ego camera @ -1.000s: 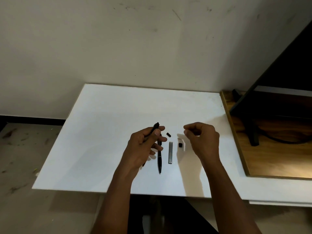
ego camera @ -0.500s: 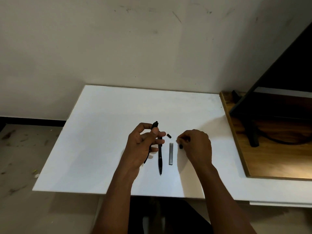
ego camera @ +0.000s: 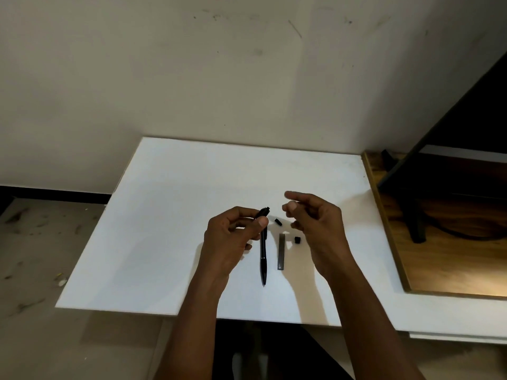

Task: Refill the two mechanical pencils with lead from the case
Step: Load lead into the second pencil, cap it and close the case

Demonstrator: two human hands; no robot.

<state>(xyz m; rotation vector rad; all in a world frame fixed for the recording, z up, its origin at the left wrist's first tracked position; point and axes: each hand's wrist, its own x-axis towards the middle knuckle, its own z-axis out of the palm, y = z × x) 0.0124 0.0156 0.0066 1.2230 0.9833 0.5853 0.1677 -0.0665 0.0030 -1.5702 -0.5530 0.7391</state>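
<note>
White tabletop (ego camera: 164, 215) against a scuffed wall. Gripping one mechanical pencil (ego camera: 264, 212) in the left hand (ego camera: 230, 242), its end poking out past the thumb. Holding the right hand (ego camera: 321, 231) raised alongside, fingers loosely curled, thumb near forefinger; cannot tell whether pinching any lead. Lying flat below: second pencil (ego camera: 263, 259), lead case (ego camera: 281, 252) just beside it, small black cap (ego camera: 278, 221) and black stub (ego camera: 297, 239) near the case.

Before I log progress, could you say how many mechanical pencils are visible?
2: the held pencil in the left hand; the lying pencil on the white table, left of the lead case.
</note>
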